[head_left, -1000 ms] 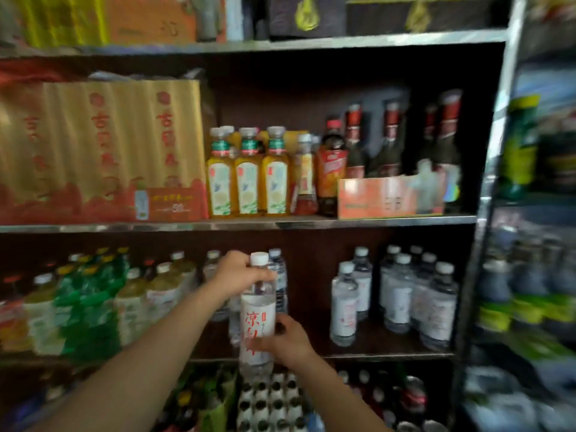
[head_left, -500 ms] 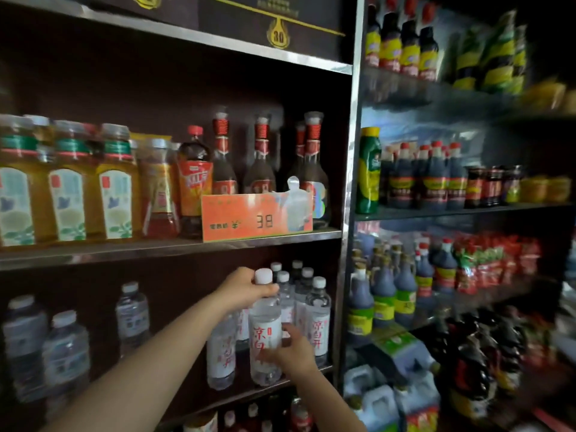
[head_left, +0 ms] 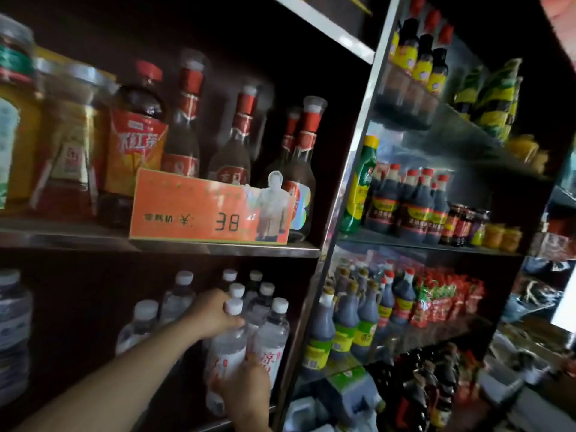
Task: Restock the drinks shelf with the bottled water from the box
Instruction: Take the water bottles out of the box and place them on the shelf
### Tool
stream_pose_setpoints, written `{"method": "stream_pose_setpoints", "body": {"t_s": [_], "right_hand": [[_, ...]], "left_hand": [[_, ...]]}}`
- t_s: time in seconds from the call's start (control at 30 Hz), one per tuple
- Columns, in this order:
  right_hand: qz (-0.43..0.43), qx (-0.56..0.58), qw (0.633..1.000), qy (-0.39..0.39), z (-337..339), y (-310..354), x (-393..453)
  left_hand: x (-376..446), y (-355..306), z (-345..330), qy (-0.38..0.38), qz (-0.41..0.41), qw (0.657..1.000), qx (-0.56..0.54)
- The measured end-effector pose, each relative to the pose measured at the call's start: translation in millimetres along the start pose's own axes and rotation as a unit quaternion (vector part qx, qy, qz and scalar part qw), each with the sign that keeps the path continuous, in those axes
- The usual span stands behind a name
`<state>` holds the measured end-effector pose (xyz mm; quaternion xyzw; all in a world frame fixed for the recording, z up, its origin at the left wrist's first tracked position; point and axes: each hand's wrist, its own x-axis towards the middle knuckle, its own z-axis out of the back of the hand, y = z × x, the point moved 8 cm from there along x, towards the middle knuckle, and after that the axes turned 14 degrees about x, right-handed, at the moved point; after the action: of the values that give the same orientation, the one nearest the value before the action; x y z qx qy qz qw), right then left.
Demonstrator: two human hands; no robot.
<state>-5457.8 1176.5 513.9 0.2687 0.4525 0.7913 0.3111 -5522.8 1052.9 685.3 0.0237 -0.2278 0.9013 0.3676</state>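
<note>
1. On the lower drinks shelf point(head_left: 243, 416), at its right end, my left hand point(head_left: 208, 313) curls its fingers round the neck of a water bottle point(head_left: 226, 353) standing among other white-capped bottles.
2. My right hand point(head_left: 246, 391) grips its lower body, covering part of the red label characters.
3. Above, an orange price card point(head_left: 199, 210) reads "¥: 38".
4. The left-side bottles are blurred.

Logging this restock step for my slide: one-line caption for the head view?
Both hands, left hand and right hand, hold a water bottle among bottles beneath the orange price sign.
</note>
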Motion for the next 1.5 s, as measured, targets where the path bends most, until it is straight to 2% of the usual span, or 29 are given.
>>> {"method": "stream_pose_setpoints", "body": {"t_s": [0.2, 0.4, 0.67, 0.8, 0.97, 1.13, 1.3, 1.43, 1.5], "right_hand": [[-0.001, -0.111, 0.993, 0.040, 26, 59, -46], [-0.012, -0.092, 0.995, 0.031, 32, 55, -53], [0.050, -0.059, 0.997, -0.017, 46, 63, -67], [0.141, -0.074, 0.984, -0.077, 64, 95, -86], [0.216, 0.026, 0.970, -0.113, 67, 159, -117], [0.269, 0.099, 0.958, -0.011, 29, 223, -166], [0.272, 0.111, 0.946, 0.137, -39, 273, -237], [0.314, 0.033, 0.918, 0.242, -106, 310, -305], [0.337, -0.014, 0.889, 0.310, -143, 327, -349]], "left_hand": [[2, -15, -2, -0.027, -0.022, 0.999, -0.020], [-2, -12, -7, -0.024, 0.019, 0.998, -0.057], [-24, 16, -20, 0.074, 0.076, 0.986, -0.125], [-53, 23, -5, 0.112, 0.063, 0.981, -0.142], [-102, 35, 43, 0.093, 0.053, 0.975, -0.193], [-186, 71, 104, 0.065, 0.118, 0.967, -0.217], [-291, 151, 160, 0.017, 0.212, 0.959, -0.185], [-396, 226, 202, -0.008, 0.297, 0.949, -0.100], [-462, 257, 217, 0.020, 0.333, 0.941, -0.055]]}}
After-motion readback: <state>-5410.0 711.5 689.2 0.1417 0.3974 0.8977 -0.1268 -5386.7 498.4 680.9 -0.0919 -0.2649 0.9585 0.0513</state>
